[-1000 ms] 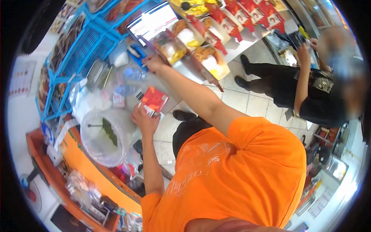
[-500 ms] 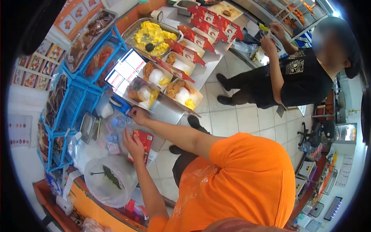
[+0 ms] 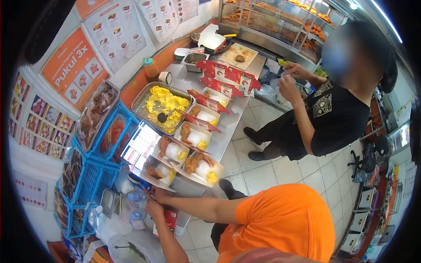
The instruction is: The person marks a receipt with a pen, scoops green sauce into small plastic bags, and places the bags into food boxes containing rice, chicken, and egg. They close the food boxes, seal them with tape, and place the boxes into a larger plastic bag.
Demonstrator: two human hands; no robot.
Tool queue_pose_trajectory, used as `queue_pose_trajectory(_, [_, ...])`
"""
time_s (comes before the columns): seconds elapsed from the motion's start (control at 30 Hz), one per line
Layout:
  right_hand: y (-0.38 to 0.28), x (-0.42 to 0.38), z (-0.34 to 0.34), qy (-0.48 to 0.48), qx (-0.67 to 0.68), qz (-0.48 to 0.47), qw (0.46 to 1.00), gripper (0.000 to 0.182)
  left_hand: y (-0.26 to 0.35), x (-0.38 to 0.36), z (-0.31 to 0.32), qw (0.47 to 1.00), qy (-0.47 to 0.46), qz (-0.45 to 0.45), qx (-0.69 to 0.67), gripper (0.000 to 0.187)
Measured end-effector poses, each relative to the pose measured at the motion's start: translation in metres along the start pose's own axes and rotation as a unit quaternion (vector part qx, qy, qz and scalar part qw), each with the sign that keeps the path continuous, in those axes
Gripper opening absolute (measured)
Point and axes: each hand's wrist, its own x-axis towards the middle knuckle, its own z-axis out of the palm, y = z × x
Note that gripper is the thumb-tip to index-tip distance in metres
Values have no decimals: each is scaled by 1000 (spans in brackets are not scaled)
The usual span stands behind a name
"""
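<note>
My right hand (image 3: 161,195) is at the end of a blue object (image 3: 141,182) beside the lit tablet (image 3: 140,147). Its fingers look curled, and whatever they grip is hidden. My left hand (image 3: 153,208) reaches up against it, the two almost touching; its fingertips are partly hidden. Under my left wrist lies a red printed box (image 3: 170,219). Plastic bottles (image 3: 137,215) stand just left of it. Above my hands, the nearest open meal box (image 3: 160,170) holds fried chicken, rice and yellow egg.
More filled boxes (image 3: 204,168) line the steel counter. A tray of scrambled egg (image 3: 164,103) sits behind them, near blue baskets (image 3: 103,173) of packets. A co-worker in black (image 3: 333,109) stands across the tiled floor, hands raised by the glass display (image 3: 280,26).
My left hand has moved up from above the red box to meet my right hand. The view has shifted, showing more wall and the display. The co-worker's hands stay raised together.
</note>
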Motion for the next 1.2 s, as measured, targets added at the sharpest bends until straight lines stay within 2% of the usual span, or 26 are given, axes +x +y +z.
queue_pose_trajectory(0.1, [-28, -10, -3, 121, -34, -24, 992, 29, 7, 0, -11, 999, -18, -26, -39, 91])
queue_pose_trajectory(0.13, [-48, -21, -9, 223, -87, -48, 970, 31, 6, 3, -14, 999, -19, -12, -28, 92])
queue_pose_trajectory(0.2, [-98, -48, -37, 426, -210, -87, 876, 35, 28, -3, -45, 998, -47, -22, -25, 93])
queue_pose_trajectory(0.23, [-114, -57, -47, 402, -234, -64, 883, 38, 15, 10, -34, 993, -58, 7, -107, 90])
queue_pose_trajectory(0.27, [-91, -60, -45, 131, -172, 39, 976, 40, -9, 9, -20, 980, -69, 19, -187, 87])
queue_pose_trajectory(0.3, [-62, -60, -46, -152, -92, 130, 975, 43, 5, 2, -53, 942, -158, -49, -293, 81])
queue_pose_trajectory(0.33, [-66, -91, -58, -162, -79, 22, 983, 40, 27, -10, -80, 951, -112, -56, -284, 69])
queue_pose_trajectory(0.37, [-92, -133, -82, -162, -49, -84, 982, 36, 37, -26, -93, 964, 29, 34, -261, 59])
queue_pose_trajectory(0.4, [-116, -167, -116, -209, 13, -164, 964, 33, 46, -51, -114, 958, 97, 32, -266, 49])
queue_pose_trajectory(0.43, [-136, -191, -156, -248, 78, -244, 934, 30, 57, -80, -115, 962, 95, 5, -256, 49])
queue_pose_trajectory(0.47, [-147, -199, -196, -261, 88, -272, 922, 34, 74, -99, -113, 916, 144, -75, -368, 51])
queue_pose_trajectory(0.5, [-147, -201, -229, -201, 59, -305, 929, 42, 101, -118, -108, 846, 196, -151, -473, 53])
queue_pose_trajectory(0.53, [-153, -200, -272, -140, 23, -264, 954, 33, 133, -138, -102, 822, 175, -121, -528, 59])
queue_pose_trajectory(0.57, [-138, -185, -296, 3, 114, -274, 955, 16, 172, -153, -94, 792, 158, -81, -584, 66])
queue_pose_trajectory(0.6, [-127, -167, -322, 108, 167, -244, 949, 18, 211, -164, -106, 874, 122, -1, -470, 88])
queue_pose_trajectory(0.63, [-109, -151, -348, 152, 137, -187, 961, 25, 251, -163, -117, 873, 98, 5, -477, 103])
queue_pose_trajectory(0.7, [-34, -124, -363, 176, 92, -115, 973, 35, 288, -146, -118, 904, 124, 28, -408, 104])
queue_pose_trajectory(0.77, [27, -114, -350, 152, 59, -73, 984, 41, 305, -129, -116, 944, 23, -47, -327, 99])
queue_pose_trajectory(0.8, [40, -112, -346, 135, 25, -25, 990, 48, 300, -124, -112, 926, 21, -47, -374, 81])
queue_pose_trajectory(0.83, [40, -115, -342, 124, 25, -26, 992, 48, 291, -122, -108, 926, 26, -56, -372, 81])
queue_pose_trajectory(0.93, [43, -130, -323, 71, 30, 38, 996, 66, 260, -113, -111, 956, 91, -4, -280, 53])
queue_pose_trajectory(0.97, [46, -136, -320, 67, 34, 45, 996, 66, 257, -110, -114, 958, 85, -8, -275, 53])
queue_pose_trajectory(1.03, [42, -139, -312, 16, 75, 114, 990, 68, 252, -101, -116, 915, 26, -26, -402, 54])
queue_pose_trajectory(1.07, [42, -139, -306, 52, 117, 120, 984, 66, 255, -99, -108, 911, 31, -4, -412, 55])
queue_pose_trajectory(1.17, [80, -118, -309, 97, 111, 40, 988, 62, 279, -98, -115, 901, -32, -4, -433, 58])
queue_pose_trajectory(1.2, [82, -110, -315, 126, 59, 47, 989, 57, 281, -97, -107, 885, -3, 39, -465, 62])
